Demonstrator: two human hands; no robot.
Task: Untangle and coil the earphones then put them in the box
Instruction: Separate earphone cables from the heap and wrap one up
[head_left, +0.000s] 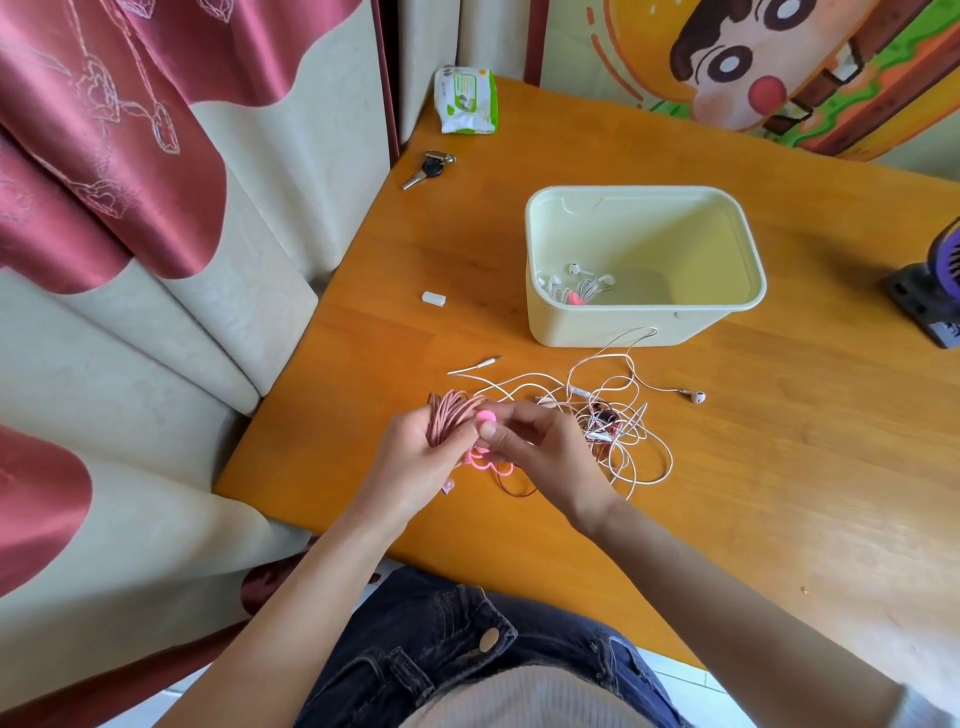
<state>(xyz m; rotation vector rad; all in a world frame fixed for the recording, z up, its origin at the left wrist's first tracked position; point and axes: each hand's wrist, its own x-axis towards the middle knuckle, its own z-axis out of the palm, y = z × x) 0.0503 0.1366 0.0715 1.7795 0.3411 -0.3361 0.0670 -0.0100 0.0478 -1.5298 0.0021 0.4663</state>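
Wet-wipes pack (466, 100) and keys (429, 168) on table (779, 467); curtain (130, 156) alongside; fan (935, 291) right.

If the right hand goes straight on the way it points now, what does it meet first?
Probably the coiled pinkish earphone cable gripped by the left hand. The right hand points left and away from the person, pinching a pink tie right beside that coil, though depth is uncertain.

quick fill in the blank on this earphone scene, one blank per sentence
1. The ____ hand grips the coiled cable.
2. The right hand pinches a ____ tie.
3. One tied set of earphones lies ____ the box.

Missing words: left; pink; inside
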